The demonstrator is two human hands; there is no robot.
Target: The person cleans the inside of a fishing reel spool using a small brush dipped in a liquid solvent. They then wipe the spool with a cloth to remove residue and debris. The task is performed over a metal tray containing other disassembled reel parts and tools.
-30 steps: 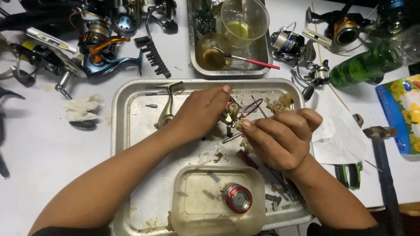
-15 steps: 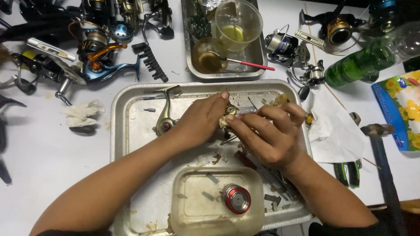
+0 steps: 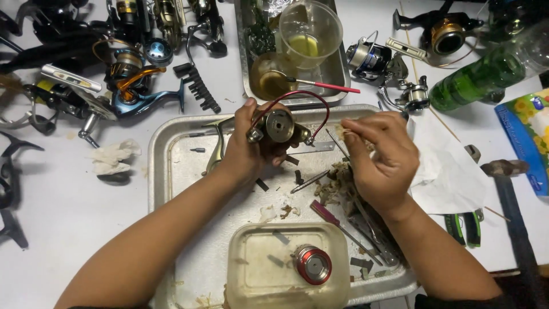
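Observation:
My left hand (image 3: 247, 150) grips a fishing reel body (image 3: 278, 127) with a red wire bail arching over it, held above the metal tray (image 3: 171, 166). My right hand (image 3: 382, 161) is a little to the right of the reel, its fingertips pinched on a small scrap of dirty tissue (image 3: 345, 131). The reel's round metal face points up at the camera. A clear plastic tub (image 3: 257, 269) in the tray's near part holds a red spool (image 3: 313, 265). Small tools and grubby wads lie in the tray under my right hand.
Several dismantled reels (image 3: 123, 68) crowd the far left, more reels (image 3: 377, 60) lie far right. A second tray (image 3: 337, 74) holds a plastic cup (image 3: 309, 28), an oily dish and a red brush (image 3: 326, 86). A green bottle (image 3: 480, 77), hammer (image 3: 506, 171) and white paper (image 3: 446, 171) sit right.
My left hand has lifted and turned the reel so its round face and red bail show. My right hand has come off the reel and moved right, pinching a scrap of tissue.

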